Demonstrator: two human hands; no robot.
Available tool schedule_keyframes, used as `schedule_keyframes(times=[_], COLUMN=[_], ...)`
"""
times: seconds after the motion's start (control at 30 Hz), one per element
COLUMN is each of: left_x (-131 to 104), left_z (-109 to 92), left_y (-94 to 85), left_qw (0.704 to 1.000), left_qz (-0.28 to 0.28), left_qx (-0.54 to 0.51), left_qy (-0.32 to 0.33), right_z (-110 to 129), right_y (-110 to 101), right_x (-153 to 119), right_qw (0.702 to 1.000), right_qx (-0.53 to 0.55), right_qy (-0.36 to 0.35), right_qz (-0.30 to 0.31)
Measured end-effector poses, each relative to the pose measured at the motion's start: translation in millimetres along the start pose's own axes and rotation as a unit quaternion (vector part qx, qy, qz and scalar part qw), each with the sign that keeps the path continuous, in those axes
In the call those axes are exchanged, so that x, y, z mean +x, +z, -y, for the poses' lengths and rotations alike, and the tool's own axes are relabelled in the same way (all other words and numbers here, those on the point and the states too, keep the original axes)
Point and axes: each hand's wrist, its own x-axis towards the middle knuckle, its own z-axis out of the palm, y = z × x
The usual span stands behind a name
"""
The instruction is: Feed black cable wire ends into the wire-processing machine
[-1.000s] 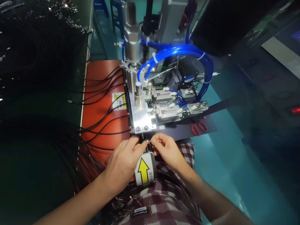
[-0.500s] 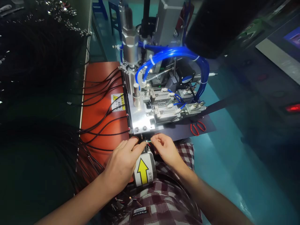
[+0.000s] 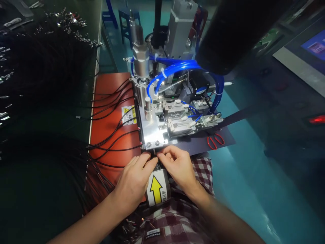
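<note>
At the near end of the silver metal machine [image 3: 149, 130], the left hand [image 3: 135, 174] and right hand [image 3: 177, 166] were curled, fingertips close, perhaps for fine control; any hold was hidden. Black cables [image 3: 119, 149] lay left, supported by the red-orange panel [image 3: 101, 131].

Smooth teal floor [image 3: 236, 166], crossed by broad shadows, with a pale sheen at lower right. Left: a dark-topped workbench [image 3: 33, 206] with a light edge. Upper left: a blue stool [image 3: 111, 17] beside a darker stool [image 3: 129, 25]. Right, in dimness: a lit screen [image 3: 317, 47] above a pale strip [image 3: 297, 69], and a blurred red light [image 3: 317, 119].
</note>
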Motion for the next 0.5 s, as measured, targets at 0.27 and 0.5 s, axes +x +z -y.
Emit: schedule_keyframes(times=[0.27,0.5], left_x=[-1,0], left_z=[0,0], left_y=[-0.6,-2.1], left_qw=[1.0,1.0], left_qz=[0.011,0.024], left_qx=[0.0,0.002], left_qy=[-0.009,-0.013], right_z=[-2,-9], right_y=[1,-2], right_x=[-4,-1], right_qw=[0.996,0.978], right_qx=[0.08,0.182], right_qy=[-0.004,0.089], right_qz=[0.023,0.058])
